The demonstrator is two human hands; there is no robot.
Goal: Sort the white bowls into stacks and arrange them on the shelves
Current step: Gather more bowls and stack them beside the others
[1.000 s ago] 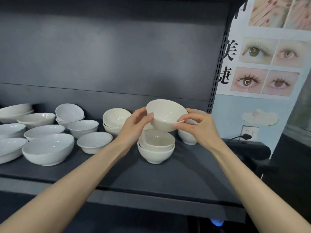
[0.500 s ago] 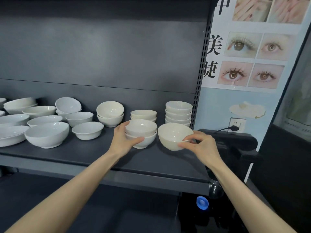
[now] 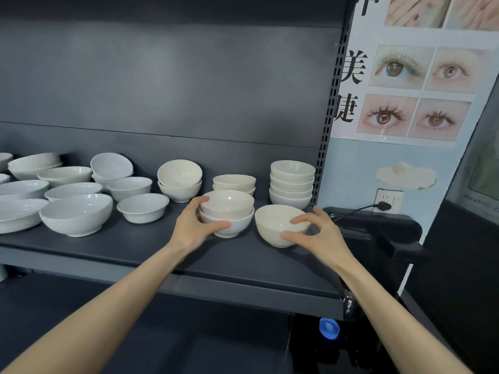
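- Fingers (image 3: 196, 205) of left hand (image 3: 193, 229) curled round near two-bowl stack (image 3: 229, 209), thumb low on its front.
- Right hand (image 3: 322, 234) fingers spread and bent beside single bowl (image 3: 275, 224), near right on shelf (image 3: 243, 265); real contact hard to judge.
- Far-left bowls (image 3: 5, 160) cut off by frame edge.
- Glossy, cream-white, upright single bowl just right of stack.

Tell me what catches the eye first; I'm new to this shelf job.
Centre: the left hand grips a two-high stack of white ceramic bowls, and the right hand pinches a lone cream ceramic bowl beside it on the dark grey shelf. A poster of close-up eyes hangs at right.
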